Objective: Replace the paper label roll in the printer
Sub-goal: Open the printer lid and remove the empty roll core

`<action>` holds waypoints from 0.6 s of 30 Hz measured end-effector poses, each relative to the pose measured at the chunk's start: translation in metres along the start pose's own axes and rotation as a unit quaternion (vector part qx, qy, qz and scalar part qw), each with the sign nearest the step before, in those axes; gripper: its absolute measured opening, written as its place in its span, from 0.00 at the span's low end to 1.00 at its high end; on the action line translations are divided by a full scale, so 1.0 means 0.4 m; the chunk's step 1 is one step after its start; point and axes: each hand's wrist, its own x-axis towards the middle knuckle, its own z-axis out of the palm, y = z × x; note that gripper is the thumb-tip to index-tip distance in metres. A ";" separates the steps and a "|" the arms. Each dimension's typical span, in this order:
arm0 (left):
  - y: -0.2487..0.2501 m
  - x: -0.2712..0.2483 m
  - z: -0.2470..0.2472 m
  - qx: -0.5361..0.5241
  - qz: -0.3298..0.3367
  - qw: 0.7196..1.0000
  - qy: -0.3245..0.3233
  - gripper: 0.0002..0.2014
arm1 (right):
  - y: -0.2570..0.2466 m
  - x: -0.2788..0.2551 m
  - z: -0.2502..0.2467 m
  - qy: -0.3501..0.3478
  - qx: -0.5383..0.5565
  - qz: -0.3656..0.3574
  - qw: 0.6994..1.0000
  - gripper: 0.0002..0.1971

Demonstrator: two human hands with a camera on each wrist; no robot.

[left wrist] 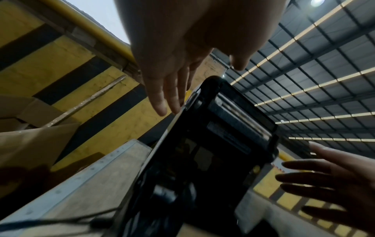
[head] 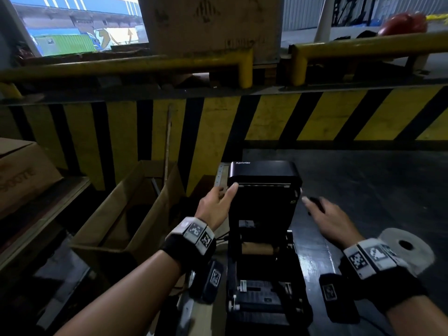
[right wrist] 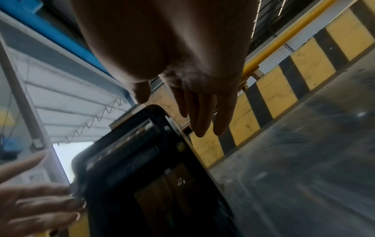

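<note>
Our left hand [head: 216, 204]: straight fingers touching the raised lid of the black plastic label printer [head: 264, 229]. Right hand [head: 332, 220]: relaxed, empty, beside it. Brown spent core [head: 257, 248] remains inside; white paper roll [head: 407, 251] waits at our right wrist.

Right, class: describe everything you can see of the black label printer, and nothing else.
The printer is black, plastic-looking, standing on a dark glossy surface with its lid raised upright; "Xprinter" is printed on the lid. Inside the open bay lies a brown cardboard core, with guides and white clips toward the front. The left hand has straight fingers at the lid's left edge; the right hand hovers open beside it.
</note>
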 end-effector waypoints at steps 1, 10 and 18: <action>-0.023 -0.026 0.006 0.005 0.007 1.000 -0.014 0.32 | 0.015 -0.028 0.008 -0.019 -0.016 0.005 1.000 0.23; -0.149 -0.159 0.081 0.194 0.040 0.955 -0.223 0.29 | 0.060 -0.147 0.129 -0.172 -0.166 -0.024 0.971 0.30; -0.143 -0.152 0.136 0.228 0.065 0.952 -0.195 0.22 | 0.135 -0.108 0.223 -0.143 -0.171 -0.002 0.975 0.38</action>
